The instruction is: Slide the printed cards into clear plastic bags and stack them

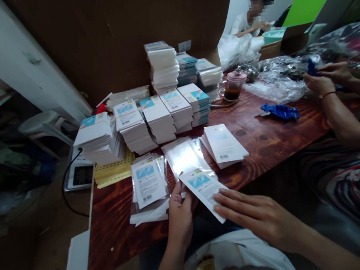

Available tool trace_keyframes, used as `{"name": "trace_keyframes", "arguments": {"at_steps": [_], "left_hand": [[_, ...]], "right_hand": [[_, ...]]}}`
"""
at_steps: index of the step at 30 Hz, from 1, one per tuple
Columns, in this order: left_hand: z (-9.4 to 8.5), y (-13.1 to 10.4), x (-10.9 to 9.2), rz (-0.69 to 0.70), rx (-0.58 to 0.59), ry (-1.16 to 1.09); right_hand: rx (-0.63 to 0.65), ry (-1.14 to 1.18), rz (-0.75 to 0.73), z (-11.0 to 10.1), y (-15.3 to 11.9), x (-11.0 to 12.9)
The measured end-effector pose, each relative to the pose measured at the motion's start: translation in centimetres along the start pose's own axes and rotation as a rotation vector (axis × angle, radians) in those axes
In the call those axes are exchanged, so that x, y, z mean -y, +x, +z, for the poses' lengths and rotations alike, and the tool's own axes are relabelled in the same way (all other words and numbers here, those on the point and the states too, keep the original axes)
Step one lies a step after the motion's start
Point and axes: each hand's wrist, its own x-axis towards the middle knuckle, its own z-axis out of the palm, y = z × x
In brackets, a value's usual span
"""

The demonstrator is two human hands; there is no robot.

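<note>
- Card (207,195): held up at the bench's near edge, printed face up, top end over the clear sleeves (184,150), bottom end past the edge over the lap.
- Left hand (179,206): gripping the card's left side, thumb and fingers closed on it.
- Right hand (253,212): fingers laid along the card's right side. Thumb hidden from here; can't tell if it pinches or just presses.
- Handling, my take: hold by the long sides, thumbs off the print, light pressure. Card looks stiff but would crease at a corner. Keep it square between both hands.
- Sleeves look slick; leaning on them would probably slide them. Lift the card's top end over, don't drag.
- Left of the sleeves, same near edge: sleeved cards (148,184), loosely fanned, some open ends toward the edge. Left wrist would be the one to snag them.
- Right of the sleeves: loose white cards (224,143), slightly skewed, just beside.
- Behind: tall card stacks (133,131) block reach toward the far edge. Stay low.
- Best room: wood shows on the bench (121,237) toward the near left corner; more to the right, up to the blue part (279,111).
- Beyond that, a co-worker's hands (318,83) at the right end. Keep the right elbow tucked.
</note>
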Motion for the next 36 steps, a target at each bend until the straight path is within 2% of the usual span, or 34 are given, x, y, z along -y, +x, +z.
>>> {"name": "trace_keyframes", "arguments": {"at_steps": [3, 6, 11, 15, 17, 19, 22, 24, 27, 29, 31, 32, 33, 34, 35, 36], "left_hand": [[0.6, -0.5, 0.4, 0.013, 0.058, 0.008], [1.2, -1.2, 0.7, -0.005, 0.055, 0.012], [0.8, -2.1, -0.2, -0.007, -0.037, 0.127], [0.0, -2.6, -1.6, -0.04, 0.015, 0.228], [-0.5, -2.9, -2.3, -0.035, 0.007, 0.254], [-1.4, -3.1, -3.2, -0.01, -0.055, 0.247], [-3.7, -3.0, -4.7, 0.115, -0.26, 0.26], [-5.5, -2.5, -5.4, 0.214, -0.382, 0.391], [-7.2, -1.9, -5.7, 0.337, -0.46, 0.745], [-6.9, -1.8, -5.3, 0.532, -0.583, 1.041], [-5.4, -1.7, -4.7, 0.771, -0.667, 1.276], [-4.5, -1.7, -4.4, 0.865, -0.639, 1.342], [-3.4, -1.6, -4.0, 0.912, -0.547, 1.392], [-2.3, -1.4, -3.6, 0.909, -0.429, 1.439], [-1.3, -1.1, -3.3, 0.861, -0.361, 1.491], [-0.4, -0.7, -3.0, 0.776, -0.351, 1.58]], "right_hand": [[-0.032, 0.02, 0.069, 2.8, 1.3, -0.5], [-0.061, 0.134, 0.164, 4.2, 3.4, -2.1], [-0.181, 0.451, 0.303, 3.8, 6.6, -5.0], [-0.312, 0.663, 0.448, 3.5, 8.0, -5.2], [-0.319, 0.629, 0.456, 3.3, 8.2, -5.1], [-0.298, 0.525, 0.431, 3.0, 7.8, -5.4], [-0.248, 0.276, 0.431, 2.0, 5.9, -7.4], [-0.18, 0.14, 0.495, 1.3, 4.2, -9.4], [-0.051, 0.084, 0.601, 0.3, 2.3, -11.8], [-0.005, 0.073, 0.633, -0.2, 1.9, -12.8], [0.023, 0.057, 0.615, -0.8, 1.9, -13.2], [0.046, 0.055, 0.592, -1.0, 2.0, -13.3], [0.068, 0.06, 0.565, -1.2, 2.1, -13.4], [0.088, 0.07, 0.539, -1.3, 2.2, -13.4], [0.101, 0.082, 0.517, -1.4, 2.2, -13.5], [0.109, 0.089, 0.496, -1.5, 2.2, -13.4]]}}
